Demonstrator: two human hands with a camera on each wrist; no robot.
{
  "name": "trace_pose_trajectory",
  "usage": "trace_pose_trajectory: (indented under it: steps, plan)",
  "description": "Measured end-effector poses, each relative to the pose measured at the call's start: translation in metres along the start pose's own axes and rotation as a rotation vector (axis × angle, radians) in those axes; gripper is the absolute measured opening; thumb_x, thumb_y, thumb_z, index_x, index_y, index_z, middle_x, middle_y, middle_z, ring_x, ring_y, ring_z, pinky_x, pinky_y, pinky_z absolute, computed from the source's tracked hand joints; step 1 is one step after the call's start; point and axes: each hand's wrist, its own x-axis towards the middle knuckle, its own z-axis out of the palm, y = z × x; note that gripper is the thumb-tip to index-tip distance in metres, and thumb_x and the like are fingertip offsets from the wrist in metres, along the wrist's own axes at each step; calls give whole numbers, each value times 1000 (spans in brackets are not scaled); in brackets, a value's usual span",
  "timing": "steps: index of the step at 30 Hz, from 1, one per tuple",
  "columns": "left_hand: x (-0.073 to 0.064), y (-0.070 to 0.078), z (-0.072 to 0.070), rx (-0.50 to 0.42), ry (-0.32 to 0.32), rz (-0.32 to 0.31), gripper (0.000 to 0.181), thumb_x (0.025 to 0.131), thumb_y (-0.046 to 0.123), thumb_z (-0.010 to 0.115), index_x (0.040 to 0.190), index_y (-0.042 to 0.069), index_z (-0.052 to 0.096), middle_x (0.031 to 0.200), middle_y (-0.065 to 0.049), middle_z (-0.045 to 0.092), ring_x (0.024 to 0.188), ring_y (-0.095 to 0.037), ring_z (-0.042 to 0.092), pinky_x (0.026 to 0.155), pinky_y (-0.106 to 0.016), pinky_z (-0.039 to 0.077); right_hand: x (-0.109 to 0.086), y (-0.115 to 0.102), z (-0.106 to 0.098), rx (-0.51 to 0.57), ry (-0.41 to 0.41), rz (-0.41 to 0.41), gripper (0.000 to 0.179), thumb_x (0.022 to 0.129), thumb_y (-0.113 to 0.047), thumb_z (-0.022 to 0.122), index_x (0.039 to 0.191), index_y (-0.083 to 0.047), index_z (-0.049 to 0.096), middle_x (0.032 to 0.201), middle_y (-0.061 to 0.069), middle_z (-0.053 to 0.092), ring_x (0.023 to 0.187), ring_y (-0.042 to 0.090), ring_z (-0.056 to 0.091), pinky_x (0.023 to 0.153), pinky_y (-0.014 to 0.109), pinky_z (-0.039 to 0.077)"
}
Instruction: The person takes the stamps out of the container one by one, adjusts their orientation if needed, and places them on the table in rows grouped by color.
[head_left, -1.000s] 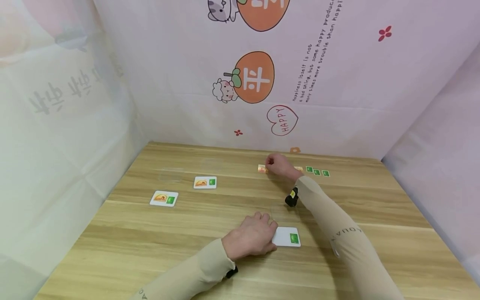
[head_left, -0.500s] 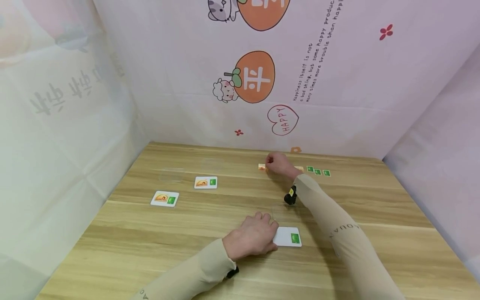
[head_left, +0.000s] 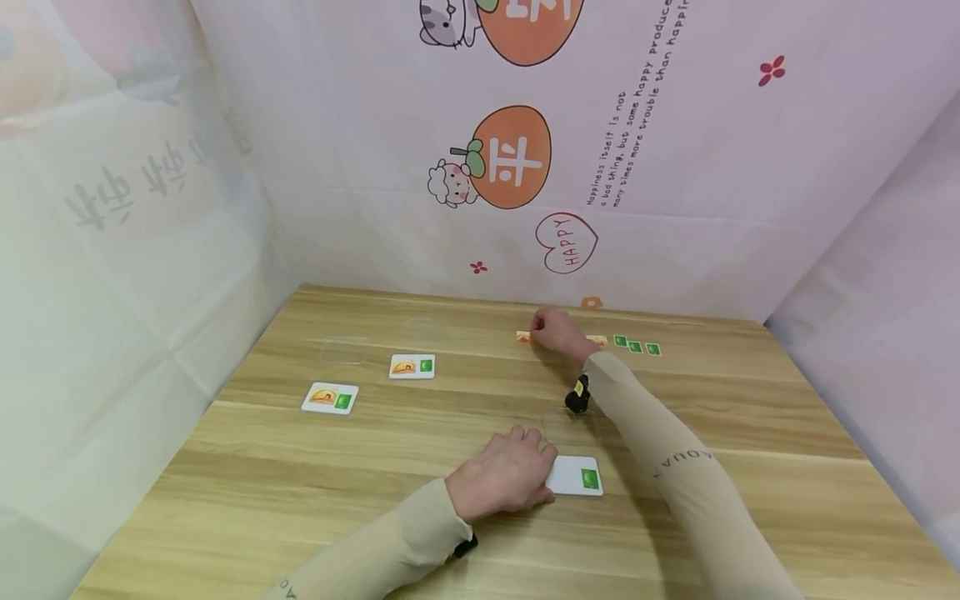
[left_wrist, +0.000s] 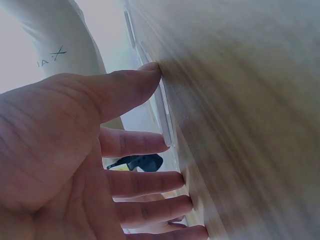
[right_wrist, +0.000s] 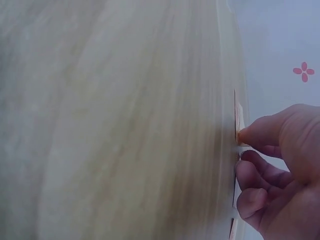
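My left hand [head_left: 504, 473] holds a white card [head_left: 566, 475] bearing one green picture near its right end. In the left wrist view the thumb and forefinger grip opposite edges of the card [left_wrist: 163, 112], while the other fingertips rest on the wood. At the back of the table, my right hand [head_left: 558, 331] is at a small orange picture sticker [head_left: 522, 337]. The right wrist view shows a thumb and fingertip pinching the near end of that sticker [right_wrist: 240, 120], which tilts up a little. Its other fingers are curled against the table.
Right of that hand lie another orange sticker [head_left: 597, 341], partly covered, and several green stickers [head_left: 635, 347]. Two finished-looking white cards with orange and green pictures, the nearer card [head_left: 330, 398] and farther card [head_left: 412, 367], lie left. A clear sheet [head_left: 345, 350] lies behind them.
Both hands stay nearly where they were, the left on the white card and the right at the orange sticker. The right forearm and wrist shift slightly left.
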Motion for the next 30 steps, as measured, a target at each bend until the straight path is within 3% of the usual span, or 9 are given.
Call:
trace_pose_trajectory:
  steps: [16,30]
  plan:
    - [1,1,0,5,-6,9,49,89,56,63,121,19,61,112,-1,62,95,-15,55,68,-30,52,-10,-2,-4,25,40,25,7,92,-9,58,90,-4,62,92,13,65,81,23,56,73,35,47]
    - [2,1,0,6,-14,5,52,89,57,63,123,18,61,113,-2,61,95,-15,55,68,-29,52,-21,-2,-11,26,10,32,7,92,-12,57,93,-6,61,94,12,66,80,21,57,67,29,46]
